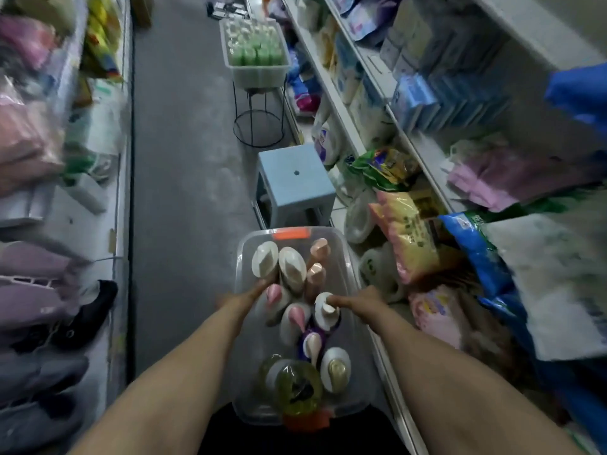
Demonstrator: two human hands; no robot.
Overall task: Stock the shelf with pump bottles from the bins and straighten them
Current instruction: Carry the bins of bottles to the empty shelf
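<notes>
A long white metal shelf unit runs down the right of the grey aisle, packed with blurred packets and bags; a second white shelf unit lines the left side with pink and lilac soft goods. On the floor close below the camera sits a clear rectangular plastic bin with an orange label on its far rim, holding upright pump bottles in white, pink, purple and yellow-green. Just beyond it, beside the right shelf, stands a pale blue square plastic stool. Farther up the aisle a second clear bin of green bottles rests on a black wire stand.

Both bare forearms reach down into the near bin. The right hand has its fingers curled over the pump head of a white pump bottle near the bin's middle, gripping its top. The left hand reaches between the bottles on the bin's left side; its fingertips touch a white oval bottle with a beige pump, but motion blur hides whether the fingers close round it.
</notes>
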